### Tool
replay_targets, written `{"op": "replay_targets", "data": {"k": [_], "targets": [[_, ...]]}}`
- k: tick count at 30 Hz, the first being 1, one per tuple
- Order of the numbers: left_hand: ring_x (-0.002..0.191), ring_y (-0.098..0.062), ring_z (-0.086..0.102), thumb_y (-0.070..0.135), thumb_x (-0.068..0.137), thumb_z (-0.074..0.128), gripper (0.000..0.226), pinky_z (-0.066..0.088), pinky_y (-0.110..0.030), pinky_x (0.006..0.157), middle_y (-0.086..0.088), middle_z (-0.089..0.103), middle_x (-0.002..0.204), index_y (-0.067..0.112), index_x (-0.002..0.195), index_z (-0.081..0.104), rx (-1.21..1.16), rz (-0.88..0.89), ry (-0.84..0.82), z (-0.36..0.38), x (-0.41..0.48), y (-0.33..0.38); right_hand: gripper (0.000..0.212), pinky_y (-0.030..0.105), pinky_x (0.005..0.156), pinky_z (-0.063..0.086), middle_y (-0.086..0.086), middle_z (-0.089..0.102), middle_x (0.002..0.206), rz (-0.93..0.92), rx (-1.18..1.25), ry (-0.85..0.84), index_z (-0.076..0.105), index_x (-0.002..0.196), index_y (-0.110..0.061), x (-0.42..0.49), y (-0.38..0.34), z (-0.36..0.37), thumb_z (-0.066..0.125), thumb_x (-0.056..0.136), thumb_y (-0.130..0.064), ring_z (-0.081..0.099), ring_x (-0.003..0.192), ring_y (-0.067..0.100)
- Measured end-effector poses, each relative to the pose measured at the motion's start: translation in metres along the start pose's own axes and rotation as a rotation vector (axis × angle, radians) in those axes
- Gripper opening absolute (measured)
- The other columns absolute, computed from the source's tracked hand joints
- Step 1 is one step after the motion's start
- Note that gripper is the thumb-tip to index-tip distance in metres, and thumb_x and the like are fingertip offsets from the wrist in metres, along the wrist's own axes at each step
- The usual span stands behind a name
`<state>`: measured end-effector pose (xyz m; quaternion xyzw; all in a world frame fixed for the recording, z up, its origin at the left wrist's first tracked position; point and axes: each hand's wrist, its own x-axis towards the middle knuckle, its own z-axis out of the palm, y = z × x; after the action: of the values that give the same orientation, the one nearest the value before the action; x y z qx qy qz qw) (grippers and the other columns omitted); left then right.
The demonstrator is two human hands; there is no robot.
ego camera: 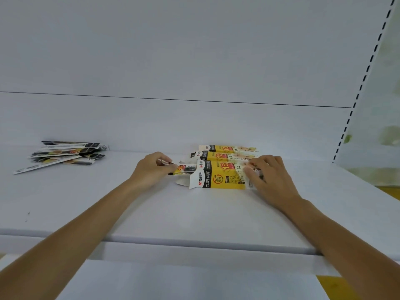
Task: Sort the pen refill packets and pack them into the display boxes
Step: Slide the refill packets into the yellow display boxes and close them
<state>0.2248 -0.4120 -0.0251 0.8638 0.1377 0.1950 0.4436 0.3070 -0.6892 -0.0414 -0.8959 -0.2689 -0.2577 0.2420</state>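
The white shelf (pixel 194 213) carries three yellow display boxes lying side by side. The nearest display box (pixel 220 177) has its mouth open to the left. The right hand (pixel 272 178) grips its far end as a brace; if that grip slips, the light box likely slides away rather than filling. The loose pile (pixel 65 155) of packets lies well to the left. The left hand (pixel 151 169) pinches one refill packet (pixel 184 169) at the mouth, where it could snag the open flap (pixel 194 177) and buckle.

white shelf (pixel 194 213), white back panel (pixel 194 50), slotted upright (pixel 368 68) at right.
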Motion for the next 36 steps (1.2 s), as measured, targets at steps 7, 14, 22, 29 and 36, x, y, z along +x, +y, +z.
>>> {"op": "replay_targets", "data": {"k": [7, 14, 22, 29, 36], "targets": [[0.073, -0.005, 0.053, 0.020, 0.077, 0.075, 0.014, 0.035, -0.008, 0.057, 0.000, 0.060, 0.083, 0.018, 0.086, 0.066, 0.007, 0.137, 0.020, 0.022, 0.001, 0.015, 0.035, 0.026, 0.088, 0.035, 0.001, 0.051, 0.117, 0.011, -0.007, 0.001, 0.057, 0.117, -0.015, 0.001, 0.000, 0.002, 0.046, 0.093, -0.038, 0.035, 0.113, 0.017], [0.079, -0.013, 0.055, 0.014, 0.085, 0.065, 0.011, 0.036, -0.005, 0.044, 0.000, 0.061, 0.083, 0.013, 0.096, 0.065, -0.050, 0.021, 0.019, 0.050, 0.004, 0.030, 0.038, 0.031, 0.091, 0.038, 0.003, 0.050, 0.118, 0.022, -0.035, -0.007, 0.055, 0.120, -0.014, 0.001, -0.002, 0.004, 0.044, 0.093, -0.038, 0.035, 0.112, 0.020], [0.081, -0.021, 0.064, 0.010, 0.086, 0.064, 0.013, 0.048, -0.020, 0.054, -0.012, 0.064, 0.099, 0.016, 0.086, 0.053, -0.243, -0.060, -0.132, 0.049, 0.000, 0.032, 0.046, 0.026, 0.083, 0.035, 0.004, 0.053, 0.116, 0.027, -0.001, -0.014, 0.058, 0.113, -0.012, 0.000, -0.002, 0.002, 0.038, 0.089, -0.046, 0.036, 0.109, 0.020], [0.086, -0.015, 0.065, 0.005, 0.087, 0.061, 0.014, 0.053, -0.021, 0.073, -0.006, 0.066, 0.103, 0.013, 0.099, 0.060, -0.386, -0.041, -0.252, 0.018, -0.016, 0.025, 0.031, 0.027, 0.080, 0.037, 0.003, 0.052, 0.118, 0.055, 0.027, 0.009, 0.058, 0.113, -0.013, -0.003, -0.004, -0.001, 0.046, 0.094, -0.035, 0.036, 0.113, 0.018], [0.097, -0.007, 0.059, 0.012, 0.088, 0.056, 0.026, 0.039, -0.009, 0.075, 0.012, 0.063, 0.109, 0.033, 0.099, 0.065, 0.142, 0.301, -0.089, 0.009, -0.030, 0.007, 0.028, 0.031, 0.078, 0.040, 0.004, 0.054, 0.113, 0.053, 0.006, 0.027, 0.059, 0.108, -0.012, -0.002, -0.004, 0.002, 0.047, 0.093, -0.033, 0.039, 0.110, 0.021]]}}
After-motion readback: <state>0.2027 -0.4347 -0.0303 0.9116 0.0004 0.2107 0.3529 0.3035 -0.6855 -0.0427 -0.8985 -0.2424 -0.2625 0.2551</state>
